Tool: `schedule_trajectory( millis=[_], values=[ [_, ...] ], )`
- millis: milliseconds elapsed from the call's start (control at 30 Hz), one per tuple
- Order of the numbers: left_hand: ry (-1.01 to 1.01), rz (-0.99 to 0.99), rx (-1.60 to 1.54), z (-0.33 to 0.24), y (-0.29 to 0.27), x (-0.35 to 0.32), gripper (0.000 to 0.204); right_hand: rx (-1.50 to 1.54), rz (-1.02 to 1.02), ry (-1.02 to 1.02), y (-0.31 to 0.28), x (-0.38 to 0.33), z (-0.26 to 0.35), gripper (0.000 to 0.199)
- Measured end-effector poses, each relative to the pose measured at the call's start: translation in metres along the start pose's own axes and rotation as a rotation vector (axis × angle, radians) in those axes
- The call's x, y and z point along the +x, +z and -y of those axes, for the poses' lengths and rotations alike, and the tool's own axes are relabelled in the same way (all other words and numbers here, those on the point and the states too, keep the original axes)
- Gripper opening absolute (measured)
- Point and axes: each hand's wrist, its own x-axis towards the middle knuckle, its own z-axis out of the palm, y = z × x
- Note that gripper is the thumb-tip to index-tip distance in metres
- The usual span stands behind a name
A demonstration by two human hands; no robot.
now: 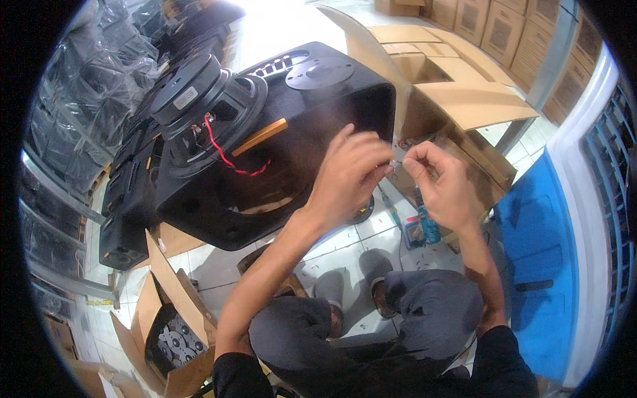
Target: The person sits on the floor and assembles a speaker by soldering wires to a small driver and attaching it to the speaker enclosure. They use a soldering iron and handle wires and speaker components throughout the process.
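My left hand (pixel 348 174) and my right hand (pixel 441 184) meet in front of me, fingertips pinched together on a tiny pale part (pixel 397 162) between them. Just behind my left hand lies a black speaker cabinet (pixel 312 113) on its side. A round speaker driver (pixel 199 106) rests tilted on it, with a red wire (pixel 225 156) trailing from the driver into the cabinet opening. An orange strip (pixel 260 136) lies across the opening. My knees and grey shoes (pixel 378 278) are below.
An open cardboard box (pixel 458 93) stands right of the cabinet, stacked cartons (pixel 504 26) behind it. A box with round metal parts (pixel 174 338) sits at lower left. Black cabinets (pixel 126 199) and plastic-wrapped goods (pixel 79 86) line the left. A blue surface (pixel 544 245) is at right. Small tools (pixel 421 229) lie on the tiled floor.
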Motion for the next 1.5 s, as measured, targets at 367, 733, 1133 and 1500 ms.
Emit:
schedule_trajectory(
  millis=[367, 733, 1133, 1500],
  values=[
    [0.135, 0.092, 0.117, 0.006, -0.01, -0.008, 0.029, -0.088, -0.056, 0.068, -0.013, -0.042, -0.015, 0.009],
    [-0.104, 0.065, 0.017, 0.002, 0.0, -0.013, 0.015, -0.25, 0.138, 0.145, 0.018, -0.064, -0.063, 0.019],
    [-0.131, -0.062, -0.064, 0.006, 0.002, -0.011, 0.013, 0.007, -0.055, -0.226, 0.018, 0.015, -0.004, 0.014],
    [-0.18, -0.194, -0.056, 0.0, -0.01, -0.001, 0.009, -0.1, -0.047, -0.397, 0.019, 0.038, 0.003, 0.009]
  ],
)
